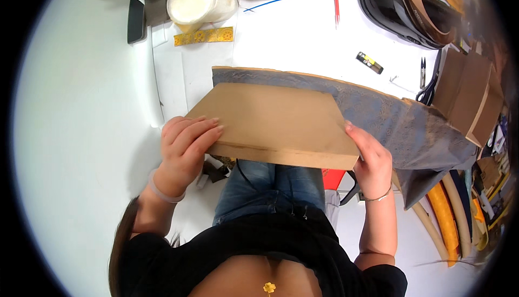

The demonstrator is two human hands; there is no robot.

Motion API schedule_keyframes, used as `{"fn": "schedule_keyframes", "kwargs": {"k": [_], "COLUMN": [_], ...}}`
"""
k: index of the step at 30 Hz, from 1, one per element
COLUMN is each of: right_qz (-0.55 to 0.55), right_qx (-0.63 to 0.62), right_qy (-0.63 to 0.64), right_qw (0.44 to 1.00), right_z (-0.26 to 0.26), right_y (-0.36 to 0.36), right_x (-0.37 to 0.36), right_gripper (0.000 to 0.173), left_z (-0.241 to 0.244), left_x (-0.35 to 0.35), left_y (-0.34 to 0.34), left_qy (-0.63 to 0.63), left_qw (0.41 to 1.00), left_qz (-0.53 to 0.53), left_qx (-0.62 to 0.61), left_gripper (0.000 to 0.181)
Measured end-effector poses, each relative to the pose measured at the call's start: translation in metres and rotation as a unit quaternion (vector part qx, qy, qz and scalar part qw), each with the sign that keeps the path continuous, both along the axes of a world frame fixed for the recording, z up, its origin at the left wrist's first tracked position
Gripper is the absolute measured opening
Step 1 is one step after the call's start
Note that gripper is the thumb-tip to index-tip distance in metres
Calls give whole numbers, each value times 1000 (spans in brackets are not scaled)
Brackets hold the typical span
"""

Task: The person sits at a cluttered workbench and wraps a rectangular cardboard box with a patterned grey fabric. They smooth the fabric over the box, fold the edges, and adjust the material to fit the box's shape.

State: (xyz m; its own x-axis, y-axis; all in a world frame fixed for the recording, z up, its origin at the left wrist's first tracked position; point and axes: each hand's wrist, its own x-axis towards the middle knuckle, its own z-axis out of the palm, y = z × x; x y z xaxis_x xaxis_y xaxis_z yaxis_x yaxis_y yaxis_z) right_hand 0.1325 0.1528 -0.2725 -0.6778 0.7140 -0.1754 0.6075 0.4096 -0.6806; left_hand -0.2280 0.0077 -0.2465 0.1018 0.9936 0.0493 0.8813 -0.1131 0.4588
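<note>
Between my two hands is a flat brown cardboard box or panel (pixel 271 122), tilted, with a folded edge towards me. My left hand (pixel 188 143) grips its left end, fingers lying over the top face. At the right end my right hand (pixel 371 153) holds the side, thumb near the upper corner; its other fingers are partly hidden. Under and beyond the cardboard a dark grey-blue patterned fabric (pixel 389 122) with a brown edge lies along the table's front and hangs over at the right.
On the white table (pixel 284 49) are a lidded plastic tub (pixel 192 1), yellow patterned strip (pixel 203 36), red pen (pixel 335 1), lighter (pixel 369 62), black steam iron (pixel 409 9) and scissors (pixel 427 90). Folded cardboard (pixel 466 90) stands right, above several fabric rolls (pixel 444 216).
</note>
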Motion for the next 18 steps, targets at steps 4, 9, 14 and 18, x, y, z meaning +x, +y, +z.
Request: {"fn": "schedule_keyframes", "kwargs": {"k": [4,9,14,18], "right_qz": [25,7,3,-15], "right_qx": [18,5,-12,-18], "right_qy": [16,25,13,18], "right_qw": [999,1000,1000,1000], "right_z": [15,14,13,11], "right_y": [-3,-9,-13,-16], "right_x": [-7,-6,-3,-2], "right_gripper": [47,46,45,45], "left_z": [-7,-6,4,1], "left_x": [-13,-19,-15,-20], "left_y": [-12,-17,-14,-13], "left_qy": [-36,-31,-40,-24], "left_qw": [999,999,997,997], "left_qz": [2,-25,-41,-61], "left_qx": [15,-11,-44,-46], "left_gripper": [33,39,42,40]}}
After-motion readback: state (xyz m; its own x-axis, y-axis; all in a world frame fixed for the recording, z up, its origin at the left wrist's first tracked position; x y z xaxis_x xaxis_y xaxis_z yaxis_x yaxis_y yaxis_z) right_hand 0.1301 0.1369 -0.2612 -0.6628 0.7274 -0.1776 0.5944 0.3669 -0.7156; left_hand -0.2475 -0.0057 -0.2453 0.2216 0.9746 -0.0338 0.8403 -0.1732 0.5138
